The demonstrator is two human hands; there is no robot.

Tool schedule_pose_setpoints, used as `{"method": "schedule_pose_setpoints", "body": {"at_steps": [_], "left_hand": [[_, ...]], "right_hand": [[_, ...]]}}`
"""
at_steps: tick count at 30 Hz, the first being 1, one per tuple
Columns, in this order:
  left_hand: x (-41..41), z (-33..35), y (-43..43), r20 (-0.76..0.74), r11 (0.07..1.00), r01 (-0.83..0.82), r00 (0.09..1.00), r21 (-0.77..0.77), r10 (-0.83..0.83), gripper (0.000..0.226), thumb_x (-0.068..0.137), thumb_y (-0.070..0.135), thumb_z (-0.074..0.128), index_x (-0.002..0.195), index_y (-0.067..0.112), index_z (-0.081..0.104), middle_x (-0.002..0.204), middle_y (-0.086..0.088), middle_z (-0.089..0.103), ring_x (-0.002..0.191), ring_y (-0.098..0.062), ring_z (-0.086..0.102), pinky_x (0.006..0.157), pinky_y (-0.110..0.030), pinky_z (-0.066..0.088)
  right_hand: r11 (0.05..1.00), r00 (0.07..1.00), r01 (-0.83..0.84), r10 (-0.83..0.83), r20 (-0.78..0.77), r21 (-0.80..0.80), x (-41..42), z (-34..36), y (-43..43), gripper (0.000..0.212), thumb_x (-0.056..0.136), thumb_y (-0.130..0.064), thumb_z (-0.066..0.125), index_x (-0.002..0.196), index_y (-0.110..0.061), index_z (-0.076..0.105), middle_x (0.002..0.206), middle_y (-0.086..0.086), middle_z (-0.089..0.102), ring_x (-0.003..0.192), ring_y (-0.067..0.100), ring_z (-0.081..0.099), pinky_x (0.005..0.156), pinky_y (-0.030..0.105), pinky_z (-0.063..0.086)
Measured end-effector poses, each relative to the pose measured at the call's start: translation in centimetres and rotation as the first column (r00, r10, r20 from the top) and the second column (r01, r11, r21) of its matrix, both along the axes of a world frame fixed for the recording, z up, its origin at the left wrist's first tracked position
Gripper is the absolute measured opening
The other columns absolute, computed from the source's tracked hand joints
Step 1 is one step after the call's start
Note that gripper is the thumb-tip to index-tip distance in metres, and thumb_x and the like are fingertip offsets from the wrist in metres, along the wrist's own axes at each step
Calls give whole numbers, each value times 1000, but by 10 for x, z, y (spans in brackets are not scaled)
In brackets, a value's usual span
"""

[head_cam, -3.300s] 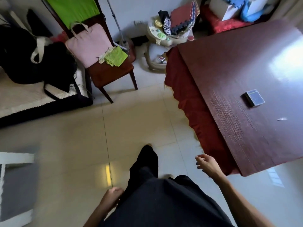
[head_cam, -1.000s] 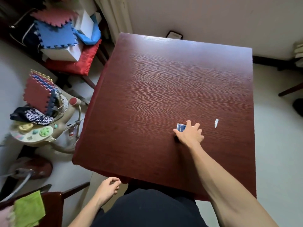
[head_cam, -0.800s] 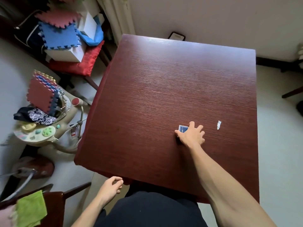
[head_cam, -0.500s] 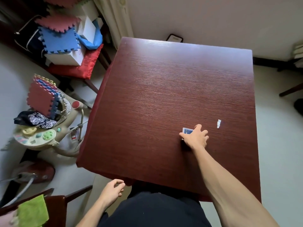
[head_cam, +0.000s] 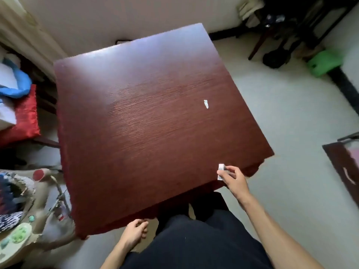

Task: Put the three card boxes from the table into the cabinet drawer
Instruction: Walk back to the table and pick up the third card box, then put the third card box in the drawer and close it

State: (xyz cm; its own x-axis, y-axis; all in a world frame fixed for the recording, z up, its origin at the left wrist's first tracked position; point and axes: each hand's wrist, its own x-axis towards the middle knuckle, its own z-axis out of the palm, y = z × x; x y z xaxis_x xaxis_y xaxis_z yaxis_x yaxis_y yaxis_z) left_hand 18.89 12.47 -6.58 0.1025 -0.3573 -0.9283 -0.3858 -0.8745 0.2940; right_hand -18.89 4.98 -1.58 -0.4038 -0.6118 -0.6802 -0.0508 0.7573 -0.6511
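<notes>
My right hand (head_cam: 234, 180) grips a small card box (head_cam: 221, 170) by its edges, held on end above the near right corner of the dark red wooden table (head_cam: 147, 123). Only the box's narrow whitish side shows past my fingers. My left hand (head_cam: 135, 232) hangs loosely curled below the table's near edge, with nothing in it. No other card box is visible on the table. The cabinet drawer is out of view.
A small white scrap of paper (head_cam: 206, 104) lies on the table's right half. A baby walker (head_cam: 17, 210) and a red cushion (head_cam: 21, 117) stand at the left. A green stool (head_cam: 324, 62) and chair legs (head_cam: 258, 45) are at the far right; a dark furniture corner (head_cam: 343, 167) is at right.
My right hand closed on the card box, lifted it off the table and drew it back toward the near right corner. The view has swung to the right.
</notes>
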Motion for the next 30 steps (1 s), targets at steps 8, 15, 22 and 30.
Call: {"method": "schedule_pose_setpoints", "body": {"at_steps": [8,15,22,30], "left_hand": [[-75,-6,-40,-69,918,397,916,10,-395,18,99,5,50,83,4,58,59,-6,49,39,-11,41,39,-17,26],[-224,5,-47,-34,702,703,704,-114,-710,12,96,12,54,96,7,64,60,-4,56,45,-14,47,45,-24,34],[-372,21,9,33,373,910,385,-181,-923,14,95,14,53,104,8,63,70,-5,62,51,-14,55,43,-21,38],[-457,23,52,86,261,955,274,-139,-958,19,95,17,56,108,6,64,80,-11,67,63,-23,60,57,-27,44]], "right_hand": [[877,875,480,-480,66,23,-39,7,181,32,75,-45,79,101,-26,73,93,-1,77,74,7,70,76,30,55],[616,613,787,-782,112,-1,-60,6,319,21,85,-42,77,101,-30,72,88,-14,77,77,3,74,59,20,56],[345,336,939,-916,221,1,-118,-7,437,20,88,-41,75,103,-28,71,105,2,73,94,21,70,83,42,58],[194,189,981,-949,254,-7,-192,1,493,16,83,-50,75,92,-37,75,98,2,73,91,21,70,76,39,58]]}}
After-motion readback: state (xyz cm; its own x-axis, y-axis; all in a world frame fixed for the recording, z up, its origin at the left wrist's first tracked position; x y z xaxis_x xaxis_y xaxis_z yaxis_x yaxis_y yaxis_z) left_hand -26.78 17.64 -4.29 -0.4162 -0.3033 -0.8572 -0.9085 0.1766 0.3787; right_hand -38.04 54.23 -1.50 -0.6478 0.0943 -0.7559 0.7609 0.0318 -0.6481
